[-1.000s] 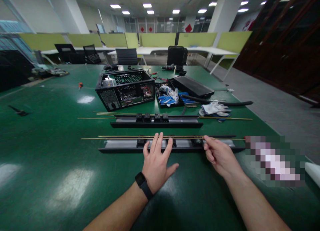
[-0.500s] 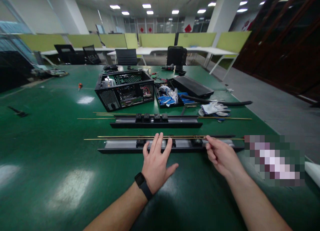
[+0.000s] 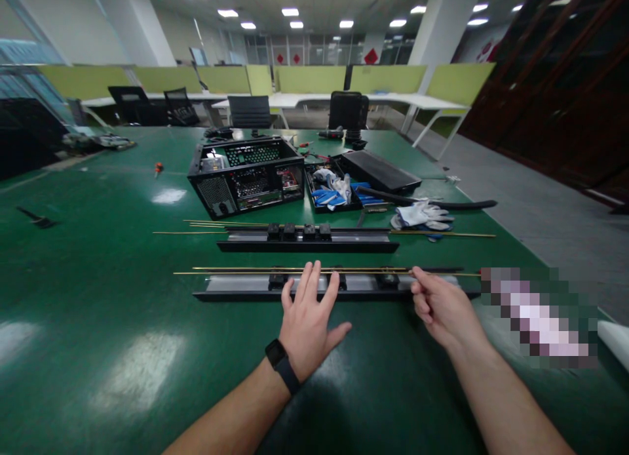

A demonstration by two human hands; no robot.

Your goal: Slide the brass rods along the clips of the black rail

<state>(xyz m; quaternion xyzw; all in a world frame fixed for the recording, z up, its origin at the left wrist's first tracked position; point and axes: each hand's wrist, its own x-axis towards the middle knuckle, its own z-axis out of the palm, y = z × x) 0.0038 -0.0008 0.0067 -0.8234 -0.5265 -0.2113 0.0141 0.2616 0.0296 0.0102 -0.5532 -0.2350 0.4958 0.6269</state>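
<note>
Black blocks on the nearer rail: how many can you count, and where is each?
3: left block and middle block, on either side of the left hand; right block, towards the right hand. The left hand may hide others.

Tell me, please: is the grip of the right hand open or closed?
Closed: the right hand pinches a thin golden rod at its fingertips, with the lower fingers curled inward.

No lettering can be read, even on the red diamond signs (image 3: 370, 56) in the background.
</note>
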